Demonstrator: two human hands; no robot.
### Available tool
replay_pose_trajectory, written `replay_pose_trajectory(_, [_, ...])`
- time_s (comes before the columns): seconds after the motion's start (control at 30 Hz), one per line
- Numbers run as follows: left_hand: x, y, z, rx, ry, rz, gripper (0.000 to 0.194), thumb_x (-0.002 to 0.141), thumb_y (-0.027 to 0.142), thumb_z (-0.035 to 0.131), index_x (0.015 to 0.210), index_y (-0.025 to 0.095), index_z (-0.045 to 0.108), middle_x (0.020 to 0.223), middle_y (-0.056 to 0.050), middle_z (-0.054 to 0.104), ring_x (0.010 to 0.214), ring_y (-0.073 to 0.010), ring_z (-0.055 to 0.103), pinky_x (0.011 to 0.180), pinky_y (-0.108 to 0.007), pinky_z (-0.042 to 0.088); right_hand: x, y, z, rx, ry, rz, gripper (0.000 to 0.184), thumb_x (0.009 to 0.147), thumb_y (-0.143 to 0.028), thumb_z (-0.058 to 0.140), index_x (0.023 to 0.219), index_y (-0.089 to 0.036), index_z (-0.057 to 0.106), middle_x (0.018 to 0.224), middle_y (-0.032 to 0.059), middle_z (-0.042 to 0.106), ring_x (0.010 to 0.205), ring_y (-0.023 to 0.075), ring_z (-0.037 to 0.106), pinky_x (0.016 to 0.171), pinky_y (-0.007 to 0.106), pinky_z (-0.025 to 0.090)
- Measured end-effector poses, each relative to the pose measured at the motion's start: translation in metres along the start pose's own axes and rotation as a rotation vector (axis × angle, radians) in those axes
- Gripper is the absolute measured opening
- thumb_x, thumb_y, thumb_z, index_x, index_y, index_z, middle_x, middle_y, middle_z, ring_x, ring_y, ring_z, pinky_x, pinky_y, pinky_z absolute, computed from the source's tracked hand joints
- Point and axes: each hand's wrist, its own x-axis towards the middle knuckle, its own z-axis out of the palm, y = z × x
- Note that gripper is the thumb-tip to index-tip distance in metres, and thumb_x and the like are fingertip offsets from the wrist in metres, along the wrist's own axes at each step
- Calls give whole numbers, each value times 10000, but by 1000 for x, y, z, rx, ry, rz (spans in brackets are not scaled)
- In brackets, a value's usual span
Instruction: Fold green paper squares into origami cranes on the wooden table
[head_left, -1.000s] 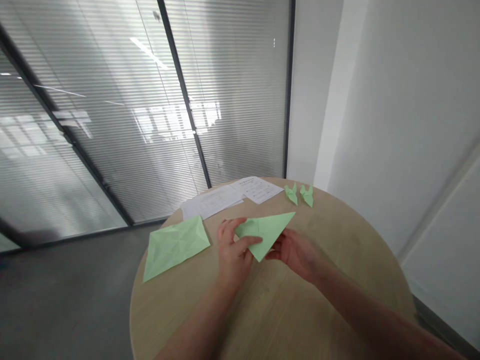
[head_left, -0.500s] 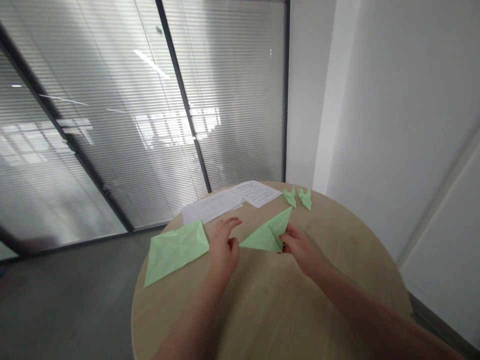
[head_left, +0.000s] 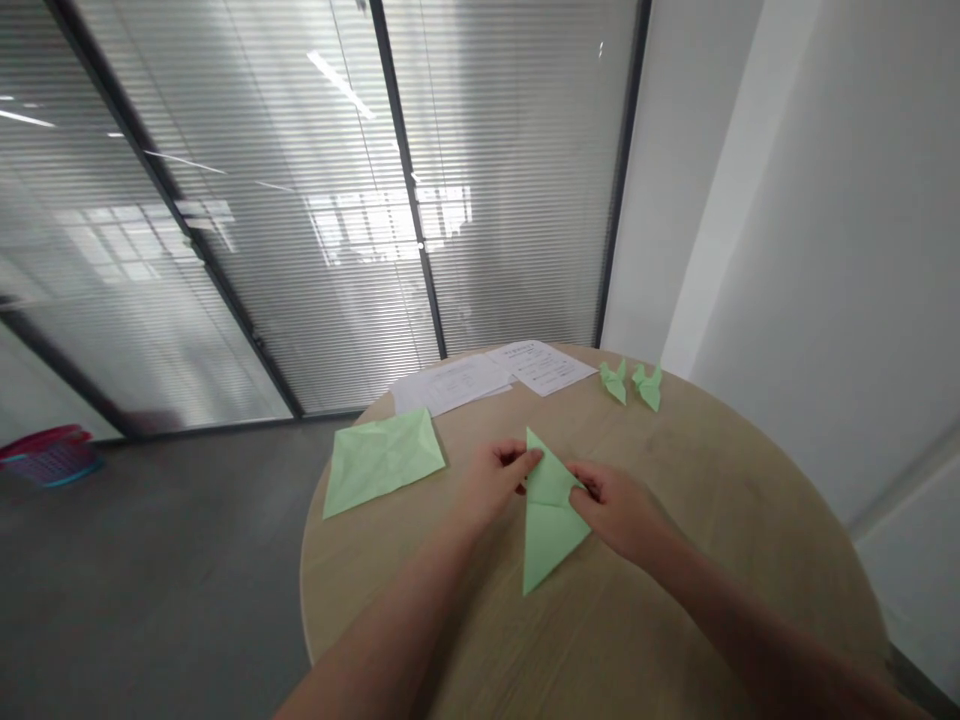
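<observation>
A green sheet of paper folded into a triangle (head_left: 551, 520) is between my hands above the table, one long edge on the left and a corner pointing right. My left hand (head_left: 499, 480) pinches its upper left edge, thumb on top. My right hand (head_left: 611, 508) grips the right corner, with the thumb on the near face and the fingers behind, partly hidden. A crease runs across the middle of the paper. Left of my left hand lies a creased green sheet (head_left: 382, 460), spread flat.
Printed white papers (head_left: 457, 383) lie at the far edge of the round wooden table (head_left: 600, 640). Two small folded green paper figures (head_left: 613, 382) stand at the back right. A red and blue basket (head_left: 52, 455) is on the floor at left, before the glass partition.
The folded paper has turned so its long edge runs up and down. My left hand, open before, has closed on it. My right hand keeps its hold. The view has shifted left and down.
</observation>
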Motion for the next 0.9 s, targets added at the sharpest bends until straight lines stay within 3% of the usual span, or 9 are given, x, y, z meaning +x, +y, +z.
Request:
replay_pose_trajectory(0.13, [1, 3, -2, -63, 86, 31, 331, 806, 478, 666, 747, 154, 694, 638, -7, 610, 579, -128, 559, 521, -232, 478, -3, -7, -5, -13, -3, -19, 404, 818, -228, 450, 1115, -207, 722, 896, 27, 702, 794, 161, 625, 702, 212, 453])
replay_pose_trajectory(0.6, [2, 0, -4, -51, 144, 67, 352, 816, 458, 603, 611, 172, 584, 530, 12, 544, 482, -120, 531, 491, -245, 478, -5, -8, -4, 134, -43, -72, 389, 785, -201, 460, 1046, -188, 747, 841, 11, 688, 736, 126, 600, 622, 184, 388])
replay_pose_trajectory(0.77, [5, 3, -8, -128, 275, 77, 355, 836, 493, 618, 751, 152, 668, 675, -4, 584, 549, -113, 533, 480, -229, 464, 2, 1, -3, 210, 5, -22, 382, 772, -217, 459, 1037, -190, 733, 825, 13, 681, 715, 137, 598, 608, 199, 389])
replay_pose_trajectory(0.83, [5, 4, -9, -142, 239, 67, 379, 822, 524, 651, 851, 150, 705, 758, -22, 619, 611, -124, 552, 492, -229, 474, 5, 5, -3, 249, 25, -15, 387, 767, -223, 469, 1052, -194, 729, 844, 18, 688, 719, 142, 601, 612, 205, 396])
replay_pose_trajectory(0.9, [5, 3, -9, -112, 75, 29, 386, 781, 515, 713, 908, 151, 721, 796, -35, 651, 663, -140, 577, 525, -238, 490, 7, 9, -3, 284, 34, -14, 383, 764, -232, 483, 1055, -194, 729, 852, 26, 693, 720, 149, 603, 608, 209, 400])
